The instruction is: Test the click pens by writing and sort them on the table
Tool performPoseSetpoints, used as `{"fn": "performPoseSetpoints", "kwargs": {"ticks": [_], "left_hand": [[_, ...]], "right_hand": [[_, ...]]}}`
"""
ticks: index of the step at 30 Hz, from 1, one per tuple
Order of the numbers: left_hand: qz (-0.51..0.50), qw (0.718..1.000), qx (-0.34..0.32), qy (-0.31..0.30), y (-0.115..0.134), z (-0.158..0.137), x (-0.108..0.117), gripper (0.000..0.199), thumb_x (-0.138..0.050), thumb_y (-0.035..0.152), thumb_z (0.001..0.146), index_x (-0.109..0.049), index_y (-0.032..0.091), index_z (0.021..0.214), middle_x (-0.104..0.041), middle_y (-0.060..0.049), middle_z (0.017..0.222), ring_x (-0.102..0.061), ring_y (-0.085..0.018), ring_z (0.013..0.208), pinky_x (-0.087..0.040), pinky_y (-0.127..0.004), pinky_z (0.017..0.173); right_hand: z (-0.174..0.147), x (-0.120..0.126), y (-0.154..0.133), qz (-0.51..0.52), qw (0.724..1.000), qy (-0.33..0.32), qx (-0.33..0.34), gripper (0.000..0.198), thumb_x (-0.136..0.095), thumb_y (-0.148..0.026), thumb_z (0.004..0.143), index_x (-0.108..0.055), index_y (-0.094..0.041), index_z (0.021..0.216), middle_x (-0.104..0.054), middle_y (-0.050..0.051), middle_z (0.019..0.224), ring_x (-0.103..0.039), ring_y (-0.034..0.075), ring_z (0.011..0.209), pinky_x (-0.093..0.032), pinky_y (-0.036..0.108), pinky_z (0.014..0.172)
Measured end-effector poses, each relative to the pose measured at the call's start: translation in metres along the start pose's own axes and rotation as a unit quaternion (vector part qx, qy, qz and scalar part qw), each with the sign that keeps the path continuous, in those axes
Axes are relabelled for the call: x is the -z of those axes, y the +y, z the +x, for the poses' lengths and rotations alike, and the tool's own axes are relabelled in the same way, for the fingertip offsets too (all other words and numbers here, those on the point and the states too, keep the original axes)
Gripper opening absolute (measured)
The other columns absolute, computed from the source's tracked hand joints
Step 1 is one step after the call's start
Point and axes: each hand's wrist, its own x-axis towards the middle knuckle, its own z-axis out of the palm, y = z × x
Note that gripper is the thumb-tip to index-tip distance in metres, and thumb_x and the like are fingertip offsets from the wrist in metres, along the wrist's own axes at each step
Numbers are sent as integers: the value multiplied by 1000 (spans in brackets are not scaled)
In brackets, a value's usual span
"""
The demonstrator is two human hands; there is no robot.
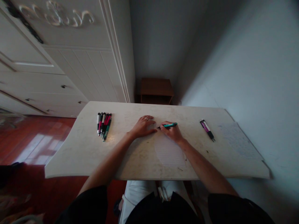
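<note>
My right hand (171,131) is closed around a teal and black pen (171,125), its dark tip pointing left, close to the paper. Under that hand lies a lined sheet of paper (170,154) on the white table (130,112). Flat beside the pen tip rests my left hand (143,126), fingers stretched out and a ring on one of them. It appears to touch the left edge of the sheet. Whether the tip touches the paper, I cannot tell.
On the table's left side lies a group of several pens (104,124). Two pens (207,130) lie to the right, near a sheet covered in writing (239,140). A white cabinet (88,68) stands at the left, a wooden shelf (156,87) beyond the far edge, a wall (261,77) at the right.
</note>
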Motion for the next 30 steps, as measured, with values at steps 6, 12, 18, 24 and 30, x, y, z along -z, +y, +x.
{"fn": "performPoseSetpoints", "kwargs": {"ticks": [6, 12, 18, 24, 30], "left_hand": [[5, 1000, -3, -5, 1, 0, 1, 47, -66, 51, 81, -66, 21, 117, -57, -13, 131, -48, -28, 126, -37, -45, 107], [11, 1000, -2, -9, 1, 0, 2, 48, -66, 51, 81, -66, 19, 117, -57, -14, 130, -48, -28, 126, -37, -46, 107], [1, 1000, -4, -2, 0, 0, 1, 46, -67, 50, 80, -67, 21, 116, -57, -13, 130, -49, -28, 125, -38, -46, 107], [-8, 1000, 1, -1, 1, 0, 2, 44, -69, 48, 79, -68, 22, 114, -58, -12, 130, -49, -29, 125, -38, -48, 107], [-6, 1000, -5, -2, 0, 0, 1, 48, -66, 51, 80, -67, 21, 117, -57, -13, 131, -47, -30, 126, -37, -48, 107]], "right_hand": [[1, 3, 10, 143, 978, 128, -81, 27, -57, -44, 83, -62, -17, 83, -66, 3, 65, -58, 14, 53, -47, 26, 53], [7, 10, 18, 200, 943, 226, -142, 30, -61, -47, 80, -59, -17, 78, -65, 1, 64, -54, 11, 49, -45, 22, 49], [6, 9, 17, 192, 948, 211, -139, 30, -60, -47, 81, -59, -17, 78, -62, 1, 62, -54, 11, 49, -45, 22, 48], [4, 9, 14, 173, 960, 185, -123, 32, -59, -49, 82, -59, -18, 77, -60, 0, 60, -53, 11, 49, -44, 22, 47], [-3, 5, 11, 62, 994, 64, -58, 30, -56, -45, 84, -62, -18, 74, -57, -1, 54, -51, 12, 47, -40, 23, 47]]}}
